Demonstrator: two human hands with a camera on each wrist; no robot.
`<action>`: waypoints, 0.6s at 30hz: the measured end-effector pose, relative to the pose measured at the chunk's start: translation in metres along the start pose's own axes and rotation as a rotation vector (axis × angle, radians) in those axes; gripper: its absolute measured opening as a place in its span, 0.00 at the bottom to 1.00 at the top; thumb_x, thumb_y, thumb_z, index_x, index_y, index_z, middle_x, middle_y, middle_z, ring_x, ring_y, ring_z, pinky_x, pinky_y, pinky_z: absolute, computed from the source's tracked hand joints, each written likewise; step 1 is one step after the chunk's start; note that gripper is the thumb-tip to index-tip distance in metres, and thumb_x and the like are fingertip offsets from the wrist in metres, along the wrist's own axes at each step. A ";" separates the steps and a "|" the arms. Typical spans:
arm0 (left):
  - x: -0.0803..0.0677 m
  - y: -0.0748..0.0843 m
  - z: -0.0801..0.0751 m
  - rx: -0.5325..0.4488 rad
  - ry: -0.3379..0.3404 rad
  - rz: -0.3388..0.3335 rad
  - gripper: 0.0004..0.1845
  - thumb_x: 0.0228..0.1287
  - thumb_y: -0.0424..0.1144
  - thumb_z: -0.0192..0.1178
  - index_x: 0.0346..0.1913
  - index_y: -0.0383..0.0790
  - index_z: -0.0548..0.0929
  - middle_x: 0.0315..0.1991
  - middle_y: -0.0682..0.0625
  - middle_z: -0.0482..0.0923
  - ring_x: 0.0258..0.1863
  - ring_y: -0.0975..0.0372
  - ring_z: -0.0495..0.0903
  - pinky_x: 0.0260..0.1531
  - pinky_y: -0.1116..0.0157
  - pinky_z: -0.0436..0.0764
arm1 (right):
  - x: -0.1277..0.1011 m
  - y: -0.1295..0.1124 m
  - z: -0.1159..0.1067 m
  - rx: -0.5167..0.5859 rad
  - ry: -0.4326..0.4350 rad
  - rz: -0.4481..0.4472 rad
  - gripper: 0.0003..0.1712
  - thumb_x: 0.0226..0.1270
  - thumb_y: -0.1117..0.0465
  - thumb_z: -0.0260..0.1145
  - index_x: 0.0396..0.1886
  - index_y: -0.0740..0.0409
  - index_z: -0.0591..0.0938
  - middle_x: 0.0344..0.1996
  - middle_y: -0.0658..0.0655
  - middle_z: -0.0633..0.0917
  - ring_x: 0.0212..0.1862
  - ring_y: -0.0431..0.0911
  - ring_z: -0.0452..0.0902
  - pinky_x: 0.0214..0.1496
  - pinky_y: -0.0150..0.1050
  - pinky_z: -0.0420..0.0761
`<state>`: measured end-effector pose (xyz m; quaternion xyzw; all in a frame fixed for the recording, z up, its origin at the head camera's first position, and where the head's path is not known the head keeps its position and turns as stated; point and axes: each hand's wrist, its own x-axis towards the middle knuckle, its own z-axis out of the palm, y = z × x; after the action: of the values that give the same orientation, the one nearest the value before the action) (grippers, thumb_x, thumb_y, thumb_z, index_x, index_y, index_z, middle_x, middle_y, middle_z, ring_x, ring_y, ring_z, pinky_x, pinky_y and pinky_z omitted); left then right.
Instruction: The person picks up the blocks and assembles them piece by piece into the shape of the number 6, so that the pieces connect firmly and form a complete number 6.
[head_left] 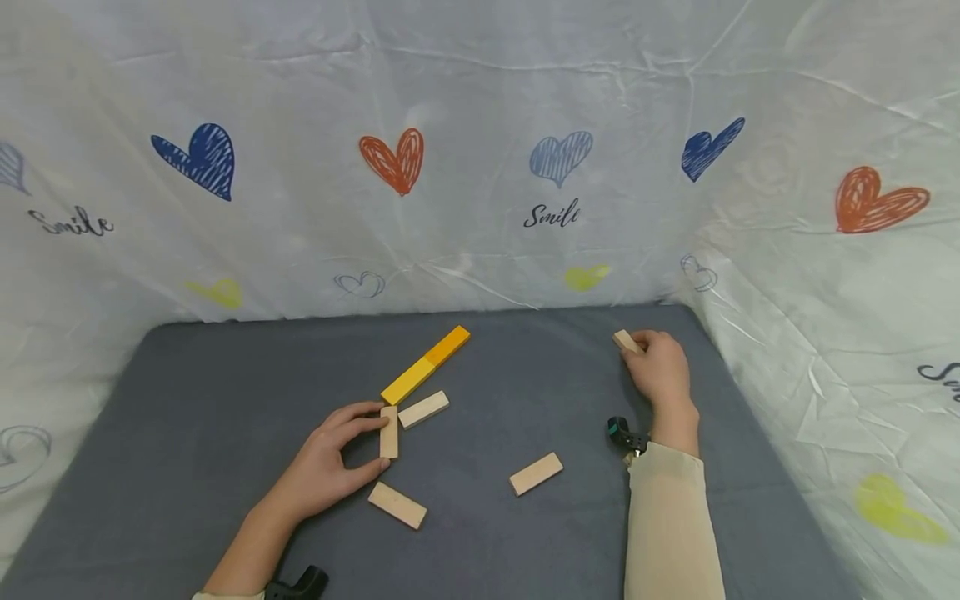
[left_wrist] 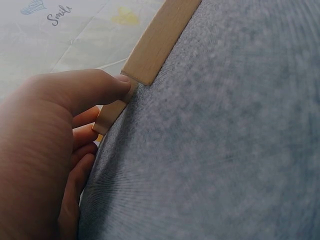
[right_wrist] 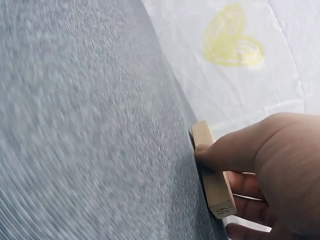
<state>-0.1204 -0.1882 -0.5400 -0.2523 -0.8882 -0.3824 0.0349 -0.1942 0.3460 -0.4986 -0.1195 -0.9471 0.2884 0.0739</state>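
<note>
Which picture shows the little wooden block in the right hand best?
The right wrist view: the wooden block fills the frame close up, thumb pressed on it, its end face visible. The head view shows only its tip poking from the right hand. The left wrist view misses it entirely.

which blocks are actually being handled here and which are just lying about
In hand:
- upright block, pinched by left hand
- far block, gripped by right hand

Lying about:
- yellow block and orange block, end to end
- angled block
- near block
- middle block
</note>
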 end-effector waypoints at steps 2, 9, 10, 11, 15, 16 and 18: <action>0.000 0.000 0.000 -0.003 -0.003 -0.005 0.31 0.62 0.43 0.83 0.69 0.49 0.87 0.74 0.52 0.76 0.75 0.48 0.73 0.68 0.40 0.75 | -0.001 -0.004 0.001 0.016 -0.004 0.002 0.25 0.81 0.58 0.64 0.68 0.70 0.82 0.57 0.71 0.83 0.55 0.66 0.79 0.60 0.64 0.79; -0.001 0.000 0.000 -0.007 -0.003 -0.012 0.32 0.61 0.42 0.84 0.69 0.49 0.87 0.74 0.52 0.76 0.75 0.48 0.73 0.68 0.40 0.75 | -0.002 -0.014 0.005 0.056 -0.023 -0.025 0.24 0.80 0.59 0.65 0.66 0.70 0.83 0.58 0.71 0.84 0.57 0.65 0.80 0.62 0.62 0.79; -0.001 0.000 0.000 -0.005 -0.003 -0.013 0.32 0.61 0.42 0.84 0.69 0.50 0.87 0.74 0.52 0.76 0.75 0.48 0.73 0.68 0.40 0.75 | -0.002 -0.014 0.005 0.058 -0.027 -0.031 0.24 0.80 0.59 0.65 0.66 0.70 0.83 0.58 0.71 0.84 0.57 0.64 0.80 0.62 0.62 0.79; -0.001 0.000 0.000 -0.005 -0.004 -0.012 0.32 0.61 0.42 0.84 0.69 0.50 0.87 0.74 0.52 0.76 0.75 0.48 0.73 0.68 0.40 0.75 | -0.002 -0.015 0.006 0.060 -0.030 -0.036 0.24 0.79 0.59 0.65 0.66 0.70 0.83 0.58 0.71 0.84 0.56 0.64 0.81 0.62 0.62 0.79; 0.000 0.000 0.000 -0.006 -0.005 -0.010 0.32 0.62 0.42 0.84 0.69 0.49 0.87 0.74 0.52 0.76 0.75 0.49 0.73 0.68 0.41 0.75 | 0.000 -0.016 0.007 0.070 -0.044 -0.056 0.24 0.79 0.58 0.66 0.65 0.69 0.84 0.57 0.70 0.85 0.54 0.63 0.81 0.60 0.62 0.80; 0.000 0.000 0.000 -0.007 -0.006 -0.009 0.31 0.62 0.42 0.84 0.69 0.49 0.87 0.74 0.52 0.76 0.75 0.49 0.73 0.68 0.41 0.75 | 0.001 -0.017 0.007 0.072 -0.046 -0.060 0.23 0.79 0.58 0.66 0.65 0.69 0.84 0.56 0.70 0.86 0.54 0.63 0.81 0.59 0.62 0.80; 0.001 0.001 0.000 -0.007 -0.007 -0.007 0.31 0.62 0.42 0.84 0.69 0.49 0.87 0.74 0.53 0.76 0.75 0.49 0.73 0.68 0.41 0.75 | 0.002 -0.019 0.008 0.076 -0.053 -0.064 0.23 0.78 0.58 0.66 0.64 0.69 0.84 0.56 0.69 0.86 0.53 0.63 0.82 0.58 0.61 0.81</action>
<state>-0.1207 -0.1879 -0.5393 -0.2506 -0.8879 -0.3847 0.0299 -0.2010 0.3266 -0.4942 -0.0786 -0.9404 0.3248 0.0627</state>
